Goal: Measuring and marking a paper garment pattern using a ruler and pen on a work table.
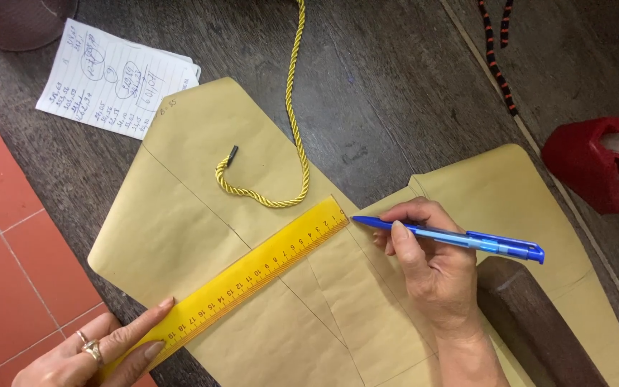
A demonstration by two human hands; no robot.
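Observation:
A yellow ruler lies diagonally across tan brown paper pattern pieces on a dark wooden table. My left hand, wearing rings, presses its fingertips on the ruler's lower left end. My right hand holds a blue pen, whose tip sits at the ruler's upper right end on the paper. Thin pencil lines cross the paper under the ruler.
A yellow twisted cord with a black tip curls over the paper. A handwritten note sheet lies at the upper left. A red plastic bag sits at the right. Red floor tiles show at the left. A dark wooden block lies by my right wrist.

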